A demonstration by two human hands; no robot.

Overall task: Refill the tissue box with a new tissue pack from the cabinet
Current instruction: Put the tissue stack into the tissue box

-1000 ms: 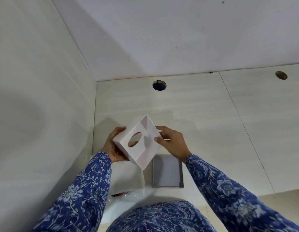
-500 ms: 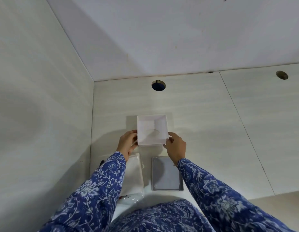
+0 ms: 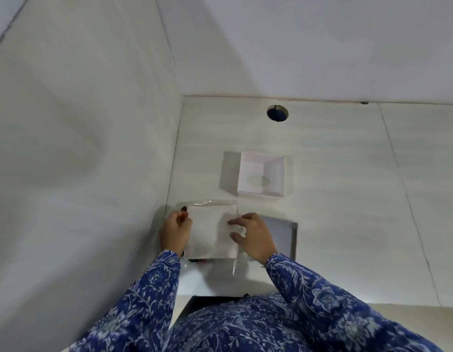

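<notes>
The white tissue box point(image 3: 261, 177) stands upside down on the pale countertop, open side up, its oval slot showing at the bottom inside. Nearer to me lies the tissue pack point(image 3: 210, 231), a white stack in clear plastic wrap. My left hand point(image 3: 175, 231) pinches the pack's left edge, fingers curled on the wrap. My right hand point(image 3: 253, 236) rests on the pack's right side, fingers pressing the plastic. Both hands are well apart from the box.
A grey flat lid point(image 3: 283, 233) lies right of the pack, partly under my right hand. A round cable hole point(image 3: 277, 113) is in the countertop point(image 3: 334, 199) near the back wall. A side wall runs along the left.
The box was turned over and set down on the countertop. Both hands let go of it and drew back to the tissue pack, now gripping its sides.
</notes>
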